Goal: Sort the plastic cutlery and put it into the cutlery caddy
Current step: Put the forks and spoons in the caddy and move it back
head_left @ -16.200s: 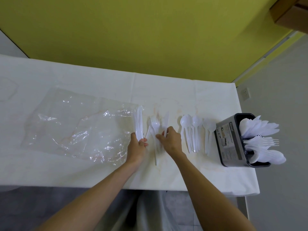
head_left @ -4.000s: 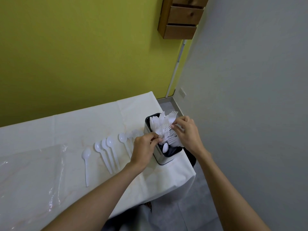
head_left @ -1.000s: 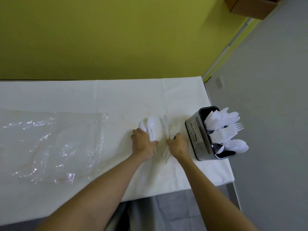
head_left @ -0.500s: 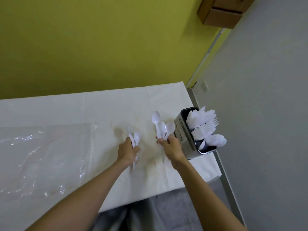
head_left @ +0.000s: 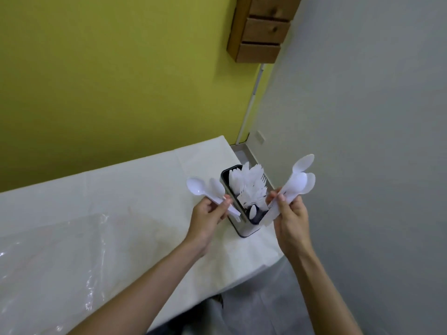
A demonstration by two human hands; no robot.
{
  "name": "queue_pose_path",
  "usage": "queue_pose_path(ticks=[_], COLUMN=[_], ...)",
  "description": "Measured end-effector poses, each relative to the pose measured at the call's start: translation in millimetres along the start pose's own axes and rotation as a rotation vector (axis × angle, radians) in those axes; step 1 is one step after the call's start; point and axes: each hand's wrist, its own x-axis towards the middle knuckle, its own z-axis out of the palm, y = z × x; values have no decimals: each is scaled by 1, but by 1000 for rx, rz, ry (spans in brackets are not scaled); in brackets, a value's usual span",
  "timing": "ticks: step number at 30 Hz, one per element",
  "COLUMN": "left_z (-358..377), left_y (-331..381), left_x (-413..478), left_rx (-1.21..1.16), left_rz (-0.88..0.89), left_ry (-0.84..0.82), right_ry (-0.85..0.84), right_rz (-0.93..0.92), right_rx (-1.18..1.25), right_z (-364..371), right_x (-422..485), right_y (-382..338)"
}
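The cutlery caddy [head_left: 243, 227] stands at the table's [head_left: 121, 189] right end, crammed with white cutlery. Just to its left, the left hand [head_left: 209, 215] grips two white spoons [head_left: 199, 187] by the handles. Just to its right, the right hand [head_left: 290, 213] pinches a fanned spoon bunch [head_left: 300, 183], bowls up. A plastic sheet [head_left: 60, 262] lies near-left.

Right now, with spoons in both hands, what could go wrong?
The white plastic spoons fanned in the right hand look past the white table's edge, so one could slip to the floor. The dark, metal-sided cutlery caddy is already crowded with white cutlery and stands near that edge; pushing more in might jam or tip it.
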Motion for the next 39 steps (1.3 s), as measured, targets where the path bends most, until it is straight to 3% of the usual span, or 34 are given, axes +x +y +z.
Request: queue_pose_path(ticks=[5, 12, 20, 29, 34, 39], left_z=[38, 58, 52, 53, 53, 47], left_y=[-13, -31, -35, -52, -53, -56], left_x=[-2, -8, -4, 5, 9, 3], left_rx=[27, 390, 578, 845, 943, 907], left_rz=[60, 191, 296, 361, 435, 422], left_ry=[39, 108, 48, 12, -53, -99], right_ry=[302, 509, 358, 127, -43, -68], right_rz=[-44, -59, 2, -146, -181, -132], right_rx=[256, 184, -187, -841, -995, -1093], right_z=[-11, -1, -12, -38, -36, -43], right_x=[17, 15, 7, 13, 20, 22], right_y=[9, 34, 42, 36, 32, 24])
